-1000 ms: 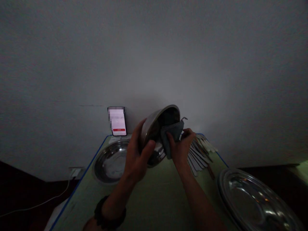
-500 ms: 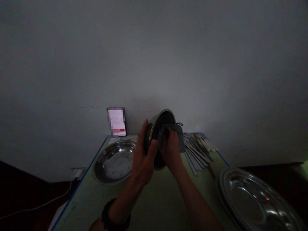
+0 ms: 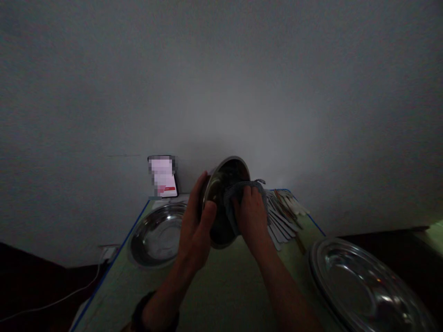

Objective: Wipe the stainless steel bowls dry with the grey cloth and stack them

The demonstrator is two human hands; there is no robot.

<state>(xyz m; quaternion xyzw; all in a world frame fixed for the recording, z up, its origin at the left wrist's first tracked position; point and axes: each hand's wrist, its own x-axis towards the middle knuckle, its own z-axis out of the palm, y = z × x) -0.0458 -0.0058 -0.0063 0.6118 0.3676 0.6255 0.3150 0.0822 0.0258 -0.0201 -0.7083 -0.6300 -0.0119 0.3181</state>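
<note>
Left hand (image 3: 194, 230) tight on steel bowl (image 3: 221, 182), right hand (image 3: 251, 214) on grey cloth (image 3: 230, 194) — phone (image 3: 162, 177) text unreadable.

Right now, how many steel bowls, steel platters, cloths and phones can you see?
Steel bowls: 2 (held bowl, resting bowl)
Steel platter: 1
Grey cloth: 1
Phone: 1
Total: 5

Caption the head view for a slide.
Left hand holds a steel bowl tilted above the green table while the right hand presses a grey cloth inside it.
</note>
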